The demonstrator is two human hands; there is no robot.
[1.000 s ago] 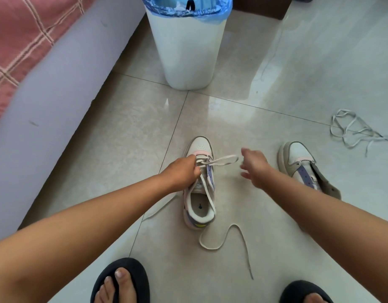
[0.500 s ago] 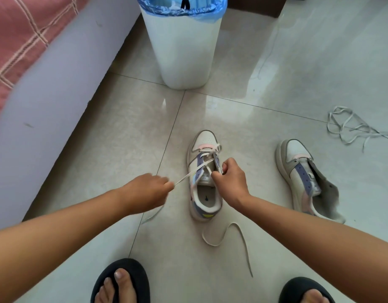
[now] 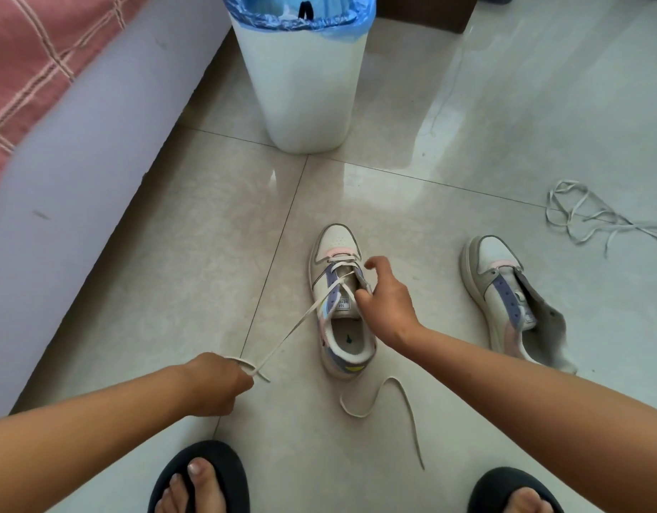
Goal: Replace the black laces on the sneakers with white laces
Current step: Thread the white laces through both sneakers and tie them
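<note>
Pale glossy floor tiles (image 3: 193,231) carry the whole scene, with a white bin (image 3: 304,87) lined in blue at the far edge and a bed (image 3: 52,116) along my left. Centre: the sneaker being laced (image 3: 338,301), toe pointing away from me, its lowest eyelet rows already crossed by the white lace (image 3: 293,327). My left hand (image 3: 215,383) has a closed grip on one end of that lace and draws it out taut, low and toward my left, so the lace runs in a straight line from the eyelets to my fist. My right hand (image 3: 384,301) rests against the sneaker's right eyelet flap, thumb at the flap and fingers loosely spread, holding nothing that I can make out. The lace's other end lies slack on the floor just behind the heel. To do this pull well, I judge that the right hand should steady the sneaker while the left takes up slack evenly, stopping before the crossings pucker the tongue. Right: the second sneaker (image 3: 504,294), unlaced, lies well apart; beyond it a loose tangle of spare lace (image 3: 586,216).
</note>
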